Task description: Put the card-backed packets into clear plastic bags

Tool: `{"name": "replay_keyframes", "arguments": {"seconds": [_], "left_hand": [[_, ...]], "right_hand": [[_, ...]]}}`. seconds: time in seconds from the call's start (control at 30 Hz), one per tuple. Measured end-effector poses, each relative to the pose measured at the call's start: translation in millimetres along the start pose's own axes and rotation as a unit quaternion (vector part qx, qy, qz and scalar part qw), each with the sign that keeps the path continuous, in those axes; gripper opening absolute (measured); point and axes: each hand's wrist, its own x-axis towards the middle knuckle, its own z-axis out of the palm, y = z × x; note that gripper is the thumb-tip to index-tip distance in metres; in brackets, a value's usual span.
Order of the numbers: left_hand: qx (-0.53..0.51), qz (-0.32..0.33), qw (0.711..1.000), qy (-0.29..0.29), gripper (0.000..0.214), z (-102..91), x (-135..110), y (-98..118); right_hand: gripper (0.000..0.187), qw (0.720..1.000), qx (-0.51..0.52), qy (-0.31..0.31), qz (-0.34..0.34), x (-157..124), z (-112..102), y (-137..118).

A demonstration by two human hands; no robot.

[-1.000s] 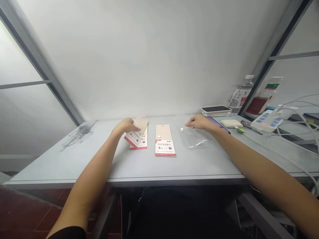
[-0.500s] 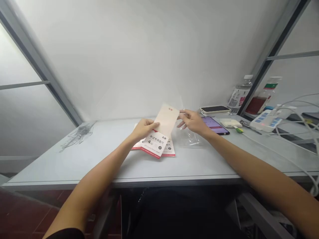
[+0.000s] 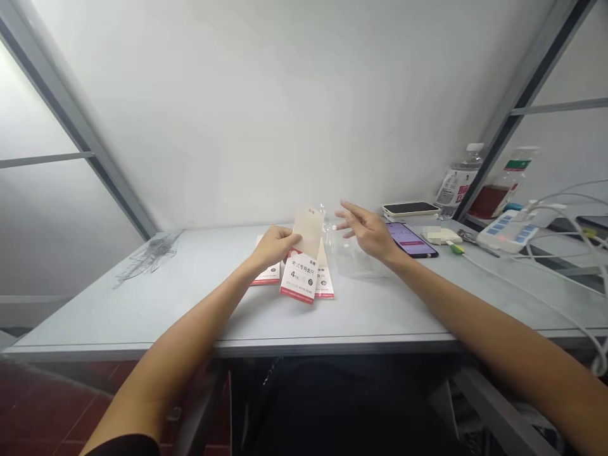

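My left hand pinches the left edge of a flat ruler set packet. It has a pale upper half, a white printed lower half and a red bottom strip, and is held tilted above the desk. Under and beside it lie more ruler set packets of the same look, one showing at the right and one at the left, both partly covered. To the right of the held packet, my right hand is in the air with its fingers apart and nothing in them. Clear plastic wrapping lies below that hand.
On the right of the grey desk are a lit phone, a second phone, a white device with a cable, a power strip and two bottles. Black scribble-like marks are at the left. A wall stands behind.
My right hand has come away from the packet's upper right corner and its fingers have spread. The packet in my left hand has turned more upright.
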Motion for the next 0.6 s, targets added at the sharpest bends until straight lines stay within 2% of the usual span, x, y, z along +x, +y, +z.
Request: {"name": "replay_keyframes", "arguments": {"seconds": [0.1, 0.27, 0.5, 0.6], "left_hand": [[0.002, 0.001, 1.000, -0.018, 0.029, 1.9, 1.1, -1.2], [0.013, 0.019, 1.000, -0.021, 0.034, -0.4, 6.0, -8.2], [0.022, -0.041, 0.998, -0.041, 0.032, -5.0, 6.4, -8.2], [0.029, -0.042, 0.997, -0.052, 0.034, -6.6, 6.2, -7.9]], "right_hand": [[0.050, 0.998, 0.059, -0.008, 0.014, 1.8, 0.2, -1.7], [0.041, 0.988, 0.150, -0.016, 0.040, 3.2, -1.4, -6.8], [0.034, 0.965, 0.254, -0.028, 0.068, 4.6, -4.4, -12.2], [0.036, 0.959, 0.269, -0.030, 0.081, 5.8, -5.5, -13.5]]}}
